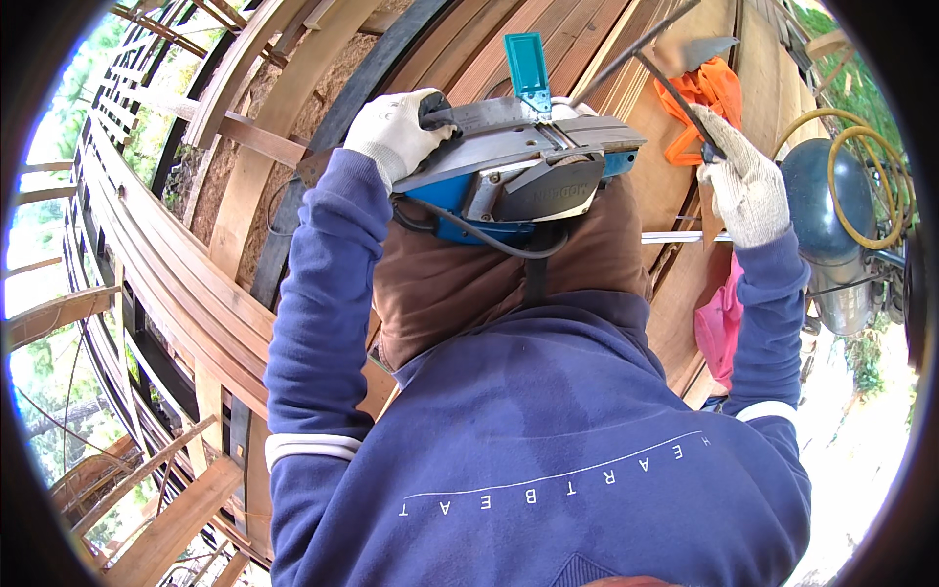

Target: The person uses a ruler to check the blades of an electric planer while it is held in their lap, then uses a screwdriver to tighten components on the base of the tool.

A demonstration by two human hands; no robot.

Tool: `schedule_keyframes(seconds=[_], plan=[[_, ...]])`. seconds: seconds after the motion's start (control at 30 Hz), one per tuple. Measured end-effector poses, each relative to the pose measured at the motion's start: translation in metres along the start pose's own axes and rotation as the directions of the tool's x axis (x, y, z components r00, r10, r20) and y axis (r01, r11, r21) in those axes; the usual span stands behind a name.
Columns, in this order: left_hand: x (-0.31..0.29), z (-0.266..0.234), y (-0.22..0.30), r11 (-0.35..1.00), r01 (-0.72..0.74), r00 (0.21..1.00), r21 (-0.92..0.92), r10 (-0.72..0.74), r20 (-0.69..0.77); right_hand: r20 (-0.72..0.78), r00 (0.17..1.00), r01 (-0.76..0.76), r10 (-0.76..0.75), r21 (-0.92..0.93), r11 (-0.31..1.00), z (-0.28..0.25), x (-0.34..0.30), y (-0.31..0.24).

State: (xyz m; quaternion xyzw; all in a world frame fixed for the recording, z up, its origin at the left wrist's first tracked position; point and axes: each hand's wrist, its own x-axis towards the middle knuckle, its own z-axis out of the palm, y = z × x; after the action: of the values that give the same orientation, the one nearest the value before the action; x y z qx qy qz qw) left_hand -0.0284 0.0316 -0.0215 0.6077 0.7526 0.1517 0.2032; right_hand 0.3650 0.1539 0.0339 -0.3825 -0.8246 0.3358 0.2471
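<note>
An upturned electric planer (528, 171) with a blue body, long grey metal sole and dark side cover rests across my brown-trousered lap. My left hand (396, 132), in a white glove, is closed round the black knob at the planer's left end. A teal flat piece (528, 70) stands up from the planer's far side. Off to the right, my gloved right hand (748, 186) grips a thin dark rod (675, 98), which slants up and away to the left. What kind of tool the rod is, I cannot make out. A dark cord loops below the planer.
Beyond the planer lie long brown boards (479, 49). An orange cloth (709, 98) is beside my right hand, and a pink cloth (719, 323) lies nearer. A dark rounded tank (829, 201) with a yellow hose (871, 240) stands far right. Timber framing (166, 264) fills the left.
</note>
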Motion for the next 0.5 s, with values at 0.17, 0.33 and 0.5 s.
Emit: schedule_keyframes(seconds=[0.17, 0.33, 0.5], plan=[[0.0, 0.0, 0.002, 1.0, -0.002, 1.0, 0.011, 0.002, -0.003, -0.059, 0.992, 0.115, -0.113, 0.03, 0.993, 0.007, 0.046, 0.028], [0.001, 0.001, 0.003, 1.0, -0.023, 1.0, 0.018, 0.023, -0.014, 0.042, 0.999, 0.012, -0.012, 0.014, 1.0, 0.002, 0.09, -0.004], [-0.002, 0.001, 0.001, 1.0, 0.013, 1.0, 0.022, -0.013, -0.012, 0.232, 0.963, -0.198, 0.14, 0.25, 0.948, -0.001, 0.136, -0.051]])
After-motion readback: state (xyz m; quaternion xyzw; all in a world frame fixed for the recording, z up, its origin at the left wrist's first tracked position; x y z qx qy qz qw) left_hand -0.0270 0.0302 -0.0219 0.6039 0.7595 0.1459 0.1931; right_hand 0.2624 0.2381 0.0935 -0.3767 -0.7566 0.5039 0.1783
